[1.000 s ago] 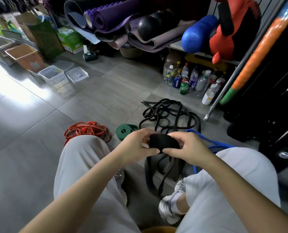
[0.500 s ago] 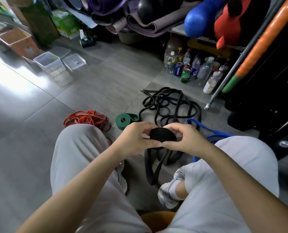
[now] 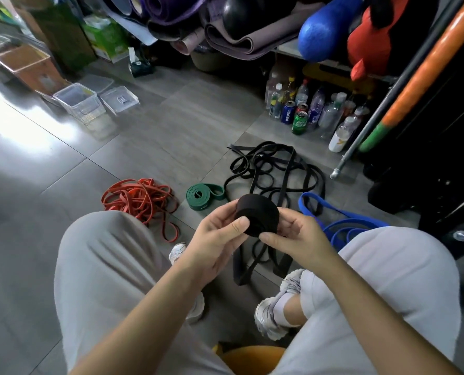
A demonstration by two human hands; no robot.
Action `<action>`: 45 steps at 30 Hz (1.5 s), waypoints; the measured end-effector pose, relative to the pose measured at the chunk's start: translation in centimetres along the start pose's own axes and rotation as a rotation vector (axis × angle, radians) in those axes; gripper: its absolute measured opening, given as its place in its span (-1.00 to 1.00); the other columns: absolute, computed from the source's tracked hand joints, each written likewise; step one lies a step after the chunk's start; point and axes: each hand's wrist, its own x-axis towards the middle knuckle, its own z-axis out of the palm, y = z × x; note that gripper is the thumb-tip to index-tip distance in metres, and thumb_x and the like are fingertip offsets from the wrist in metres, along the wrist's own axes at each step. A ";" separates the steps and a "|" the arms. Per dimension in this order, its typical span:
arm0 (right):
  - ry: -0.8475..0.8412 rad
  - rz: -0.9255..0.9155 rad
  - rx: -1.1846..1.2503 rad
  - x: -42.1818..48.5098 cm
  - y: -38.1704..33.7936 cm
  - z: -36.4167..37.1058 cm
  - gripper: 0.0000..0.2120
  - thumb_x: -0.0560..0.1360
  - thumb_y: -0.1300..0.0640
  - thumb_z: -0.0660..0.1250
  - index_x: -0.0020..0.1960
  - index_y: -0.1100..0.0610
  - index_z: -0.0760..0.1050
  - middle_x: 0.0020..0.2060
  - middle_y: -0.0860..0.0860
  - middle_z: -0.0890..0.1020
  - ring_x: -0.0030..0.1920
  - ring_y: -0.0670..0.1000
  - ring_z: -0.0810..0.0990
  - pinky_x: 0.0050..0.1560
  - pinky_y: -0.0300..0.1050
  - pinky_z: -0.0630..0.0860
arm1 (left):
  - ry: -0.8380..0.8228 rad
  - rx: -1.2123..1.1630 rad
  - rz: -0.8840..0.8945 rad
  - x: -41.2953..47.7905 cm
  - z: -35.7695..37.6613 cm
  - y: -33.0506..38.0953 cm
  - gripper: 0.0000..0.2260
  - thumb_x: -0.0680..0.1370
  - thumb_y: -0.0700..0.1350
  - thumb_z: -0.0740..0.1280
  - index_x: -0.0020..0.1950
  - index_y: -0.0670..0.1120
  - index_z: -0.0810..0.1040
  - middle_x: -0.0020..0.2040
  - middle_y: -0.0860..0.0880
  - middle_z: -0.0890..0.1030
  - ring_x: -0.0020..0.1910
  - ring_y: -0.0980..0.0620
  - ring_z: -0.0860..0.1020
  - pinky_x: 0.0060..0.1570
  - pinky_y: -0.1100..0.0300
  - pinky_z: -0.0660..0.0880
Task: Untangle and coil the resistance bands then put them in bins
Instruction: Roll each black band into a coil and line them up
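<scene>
Between my knees I hold a black resistance band (image 3: 257,215) rolled into a thick coil, its loose tail hanging down to the floor. My left hand (image 3: 220,234) grips the coil from the left, thumb on its face. My right hand (image 3: 293,236) pinches it from the right. On the floor beyond lie a tangle of thin black bands (image 3: 276,171), a coiled green band (image 3: 202,196), a tangled red band (image 3: 141,200) and a blue band (image 3: 339,220) by my right knee. Clear plastic bins (image 3: 80,102) stand at the far left.
Bottles and cans (image 3: 306,112) cluster at the back right beside a leaning metal pole (image 3: 360,136). Rolled mats, a blue roller and boxes line the back wall. An orange bin (image 3: 30,66) and loose lids sit by the clear bins. My shoes rest under the coil.
The coil has been turned so its round face tilts toward me, and both hands have shifted their hold on it. More of the tail is wound in. The camera has tipped downward.
</scene>
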 end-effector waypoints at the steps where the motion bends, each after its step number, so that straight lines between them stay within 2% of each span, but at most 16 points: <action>1: 0.025 -0.016 -0.003 -0.1 0.1 0.4 -0.68 0.36 0.22 0.46 0.06 -0.04 0.59 -0.04 0.04 0.70 0.04 -0.01 0.65 0.07 -0.14 0.57 | 0.005 -0.065 -0.028 -0.1 -0.3 -0.2 -0.69 0.44 -0.32 0.30 0.18 -0.20 0.54 0.07 -0.18 0.64 0.10 -0.07 0.60 0.02 0.18 0.55; 3: 0.047 -0.007 -0.060 -0.3 0.3 0.8 -0.69 0.36 0.22 0.44 0.02 -0.12 0.61 -0.08 -0.01 0.71 0.00 -0.04 0.66 0.06 -0.10 0.58 | 0.002 -0.079 -0.087 -0.3 -0.8 -0.3 -0.70 0.47 -0.34 0.32 0.19 -0.20 0.54 0.07 -0.18 0.64 0.09 -0.06 0.61 0.00 0.19 0.56; 5: 0.041 0.031 -0.144 -0.6 0.8 0.5 -0.69 0.38 0.26 0.45 0.03 -0.06 0.60 -0.11 -0.02 0.71 -0.03 -0.02 0.67 0.07 -0.05 0.58 | 0.003 0.114 -0.138 -0.3 -1.2 -0.1 -0.65 0.45 -0.34 0.32 0.23 -0.20 0.50 0.07 -0.16 0.64 0.09 -0.07 0.61 0.04 0.14 0.56; 10: -0.022 0.126 -0.421 -1.2 1.1 -0.6 -0.72 0.30 0.10 0.47 0.00 -0.05 0.59 -0.20 0.00 0.69 -0.11 0.00 0.67 -0.01 0.12 0.59 | -0.190 1.371 0.038 0.3 -0.6 1.9 -0.40 0.39 -0.11 0.51 0.37 0.06 0.36 0.24 0.05 0.49 0.15 0.10 0.48 0.14 0.21 0.46; 12: -0.042 0.112 -0.562 -1.5 0.9 -0.4 -0.69 0.26 0.01 0.43 -0.01 -0.11 0.54 -0.26 -0.09 0.66 -0.17 -0.11 0.64 -0.09 0.04 0.59 | -0.340 1.732 0.101 0.7 0.5 2.0 -0.50 0.39 0.00 0.48 0.29 0.05 0.43 0.15 0.06 0.54 0.12 0.07 0.49 0.11 0.19 0.40; 14: -0.037 0.093 -0.636 -1.7 0.6 -0.3 -0.64 0.24 -0.04 0.39 0.03 -0.18 0.49 -0.26 -0.17 0.64 -0.19 -0.19 0.61 -0.12 -0.06 0.58 | -0.357 1.899 0.118 1.1 1.3 2.1 -0.64 0.41 0.05 0.43 0.16 0.02 0.47 0.03 0.04 0.58 0.05 -0.01 0.53 0.02 0.11 0.42; 17: -0.008 0.119 -0.599 -2.0 0.5 -0.8 -0.63 0.23 -0.10 0.37 0.03 -0.24 0.48 -0.20 -0.23 0.63 -0.12 -0.24 0.59 -0.10 -0.21 0.57 | -0.298 1.786 0.159 1.2 1.4 1.8 -0.69 0.40 0.03 0.45 0.09 0.02 0.53 -0.04 0.07 0.60 -0.03 0.04 0.55 -0.03 0.13 0.45; 21: 0.057 0.087 -0.525 -3.0 0.9 -1.5 -0.61 0.28 -0.03 0.49 -0.03 -0.39 0.44 -0.10 -0.39 0.59 -0.02 -0.38 0.52 -0.10 -0.56 0.37 | -0.133 1.274 0.110 0.5 0.5 0.7 -0.68 0.36 -0.14 0.53 0.09 -0.02 0.59 -0.05 0.10 0.64 -0.05 0.17 0.58 0.01 0.26 0.48; 25: 0.106 0.049 -0.274 -3.0 1.5 -1.4 -0.58 0.31 0.19 0.55 0.06 -0.15 0.53 -0.04 -0.22 0.67 0.04 -0.23 0.60 0.05 -0.39 0.46 | -0.045 0.820 0.087 -0.1 0.1 -0.5 -0.66 0.32 -0.28 0.52 0.05 -0.09 0.59 -0.07 -0.03 0.69 -0.05 0.00 0.64 0.00 0.14 0.57; 29: 0.108 -0.003 -0.130 -2.7 1.1 -0.8 -0.62 0.29 0.12 0.52 0.07 -0.11 0.58 -0.01 -0.08 0.69 0.09 -0.07 0.63 0.16 -0.12 0.52 | 0.018 0.309 -0.079 -0.7 0.2 -2.0 -0.62 0.29 -0.29 0.44 0.10 -0.16 0.56 -0.02 -0.12 0.67 -0.04 -0.07 0.62 0.02 0.05 0.58; 32: 0.115 0.007 -0.216 -2.8 1.3 -0.7 -0.62 0.33 0.22 0.52 0.00 -0.21 0.60 -0.07 -0.12 0.70 0.02 -0.11 0.65 0.11 -0.09 0.55 | 0.015 0.497 -0.113 -0.6 0.0 -1.9 -0.63 0.33 -0.32 0.45 0.12 -0.17 0.52 -0.01 -0.11 0.65 -0.03 -0.02 0.61 0.03 0.11 0.56; 34: 0.098 0.051 -0.345 -2.8 1.5 -1.1 -0.65 0.33 0.19 0.52 -0.03 -0.21 0.59 -0.14 -0.16 0.69 -0.04 -0.16 0.64 0.04 -0.15 0.56 | -0.052 0.956 -0.067 -0.3 -0.3 -1.2 -0.60 0.38 -0.26 0.49 0.17 -0.09 0.48 0.09 -0.04 0.59 0.08 0.05 0.56 0.10 0.14 0.51; 36: 0.048 0.077 -0.506 -2.8 1.6 -1.3 -0.73 0.31 0.10 0.51 -0.03 -0.14 0.60 -0.22 -0.14 0.67 -0.13 -0.18 0.62 -0.08 -0.20 0.54 | -0.163 1.419 0.033 0.0 -0.2 -0.6 -0.47 0.37 -0.03 0.51 0.29 0.06 0.42 0.17 0.11 0.47 0.17 0.18 0.44 0.14 0.23 0.42; 38: 0.002 0.064 -0.596 -2.7 1.5 -1.0 -0.75 0.29 0.07 0.50 -0.05 -0.07 0.59 -0.29 -0.15 0.63 -0.20 -0.18 0.58 -0.20 -0.27 0.49 | -0.285 1.639 0.090 0.1 0.4 -0.4 -0.45 0.37 0.06 0.48 0.31 0.10 0.40 0.16 0.14 0.49 0.14 0.16 0.44 0.09 0.24 0.40; 41: -0.013 0.061 -0.630 -2.5 1.4 -0.6 -0.74 0.29 0.04 0.48 -0.06 -0.13 0.55 -0.27 -0.21 0.59 -0.18 -0.23 0.55 -0.25 -0.39 0.43 | -0.297 1.707 0.096 0.4 1.2 -0.1 -0.58 0.37 0.02 0.47 0.20 0.05 0.49 0.04 0.08 0.59 0.02 0.07 0.53 -0.03 0.20 0.42; 45: -0.026 0.132 -0.461 -3.2 1.9 -1.6 -0.58 0.32 0.06 0.51 0.01 -0.29 0.41 -0.05 -0.39 0.56 0.01 -0.33 0.52 -0.03 -0.48 0.42 | -0.197 1.492 0.087 0.2 0.7 -0.1 -0.65 0.36 -0.08 0.51 0.11 0.05 0.54 -0.04 0.14 0.59 -0.04 0.16 0.53 -0.03 0.27 0.45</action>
